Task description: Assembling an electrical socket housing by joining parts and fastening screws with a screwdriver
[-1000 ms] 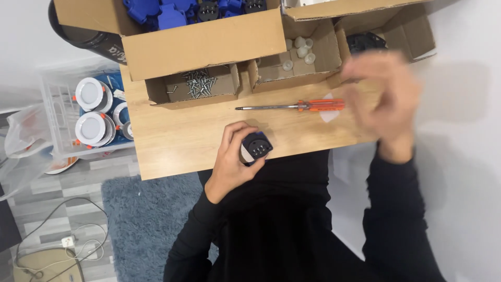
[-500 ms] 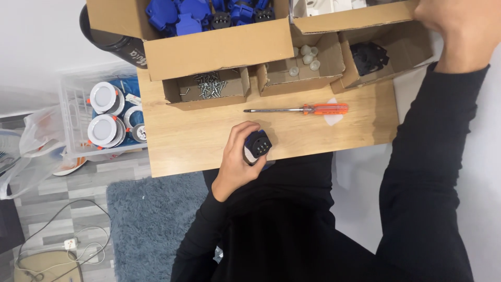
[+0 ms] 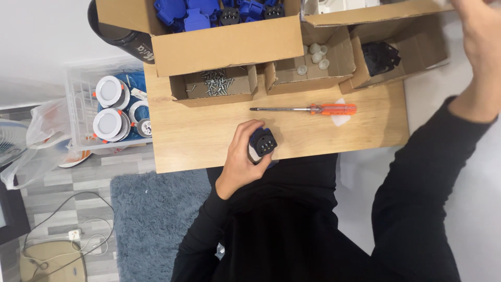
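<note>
So we've got the wooden surface (image 3: 198, 141) with a row of cardboard boxes along its far edge: a big one of blue parts (image 3: 209, 10) at 12 o'clock, then smaller open ones holding screws (image 3: 216, 83), white caps (image 3: 313, 57) and black pieces (image 3: 381, 55). Our left hand (image 3: 242, 159) sits at the near edge, fingers (image 3: 249, 137) wrapped around a small dark plug body (image 3: 261, 145). Its flat face with the holes points up and a bit toward 2 o'clock. The orange-handled screwdriver (image 3: 305, 109) lies flat just past it, well apart from our right hand (image 3: 477, 31), which is raised at 2 o'clock by the box flaps; we can't tell how its fingers are set. The screwdriver's long axis runs 9 to 3, tip at 9, handle at 3, so our left hand is nearer it
</note>
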